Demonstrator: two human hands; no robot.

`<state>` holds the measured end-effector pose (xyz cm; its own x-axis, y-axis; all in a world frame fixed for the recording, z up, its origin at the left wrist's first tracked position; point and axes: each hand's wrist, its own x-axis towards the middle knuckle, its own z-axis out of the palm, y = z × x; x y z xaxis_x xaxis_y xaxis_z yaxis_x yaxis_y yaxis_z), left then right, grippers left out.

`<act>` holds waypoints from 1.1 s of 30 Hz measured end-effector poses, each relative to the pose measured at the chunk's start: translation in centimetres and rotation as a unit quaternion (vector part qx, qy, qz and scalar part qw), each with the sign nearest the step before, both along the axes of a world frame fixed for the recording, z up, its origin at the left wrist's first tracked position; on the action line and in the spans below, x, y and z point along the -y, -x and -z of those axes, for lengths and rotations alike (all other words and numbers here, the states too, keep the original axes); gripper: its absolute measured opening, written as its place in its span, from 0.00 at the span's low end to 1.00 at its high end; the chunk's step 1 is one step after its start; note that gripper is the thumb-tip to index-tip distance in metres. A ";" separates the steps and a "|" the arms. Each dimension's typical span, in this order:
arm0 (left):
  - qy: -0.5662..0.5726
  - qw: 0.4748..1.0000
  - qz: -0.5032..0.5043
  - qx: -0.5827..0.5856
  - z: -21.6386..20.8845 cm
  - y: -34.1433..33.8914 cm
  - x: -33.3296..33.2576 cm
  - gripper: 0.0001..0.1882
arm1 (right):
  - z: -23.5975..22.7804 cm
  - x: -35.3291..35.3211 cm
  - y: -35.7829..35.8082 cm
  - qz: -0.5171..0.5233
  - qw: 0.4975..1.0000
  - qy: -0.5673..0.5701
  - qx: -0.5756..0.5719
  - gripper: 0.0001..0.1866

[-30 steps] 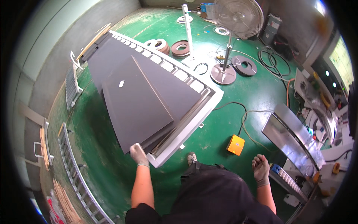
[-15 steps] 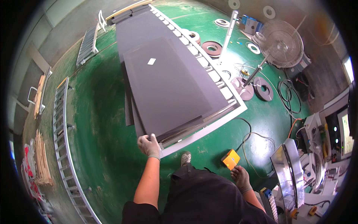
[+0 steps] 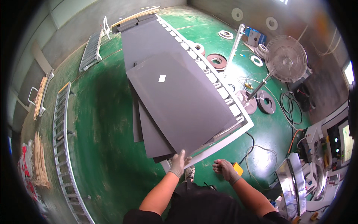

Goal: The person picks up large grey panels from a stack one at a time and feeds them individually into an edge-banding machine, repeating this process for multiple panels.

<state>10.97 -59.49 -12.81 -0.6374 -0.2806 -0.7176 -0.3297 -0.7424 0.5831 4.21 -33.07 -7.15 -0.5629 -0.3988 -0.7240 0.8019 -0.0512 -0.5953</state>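
My left hand [image 3: 179,164], in a pale glove, is closed on the near corner of the top dark grey panel [image 3: 182,100], thumb uppermost. This large flat sheet bears a small white label [image 3: 162,78]. It lies askew over other dark panels [image 3: 152,130], whose edges fan out at its left. Beneath them is a long roller table with a white frame [image 3: 220,145]. My right hand [image 3: 225,170], also gloved, hovers just off the frame's near end, its fingers loosely bent and apart with nothing visible in them. Part of a yellow box [image 3: 237,169] shows beside it.
A standing fan [image 3: 286,59] and rolls of edging strip [image 3: 265,101] stand right of the table, with a coiled black hose [image 3: 291,107] on the green floor. A metal roller rack [image 3: 61,149] runs along the left. Machine parts [image 3: 291,183] crowd the near right.
The top panel's near end has swung right with my left hand, uncovering more of the sheets below. My right hand has moved left and forward, toward the table's end. The view has shifted slightly.
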 end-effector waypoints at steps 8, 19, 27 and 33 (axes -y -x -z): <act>-0.100 0.951 0.292 0.014 -2.9 -8.6 -7.5 0.23 | 5.0 0.6 -2.5 0.165 0.985 0.049 -0.018 0.23; -0.203 0.974 -0.006 -0.096 -2.4 -7.1 6.8 0.33 | 3.5 -9.2 -12.4 0.351 0.936 -0.021 0.033 0.19; -0.156 0.973 0.043 -0.163 -4.0 -8.0 1.2 0.28 | -4.5 -16.8 -19.7 0.453 0.869 -0.132 -0.151 0.16; -0.240 0.960 0.116 -0.082 -6.8 -16.1 -8.2 0.23 | -6.6 -25.8 -29.8 0.526 0.748 -0.338 -0.223 0.22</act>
<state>27.06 -51.28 -6.00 -0.7582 0.2204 -0.6136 -0.4512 -0.8567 0.2498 33.97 -7.30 -0.55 -0.5529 0.8071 -0.2070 0.2438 -0.0808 -0.9664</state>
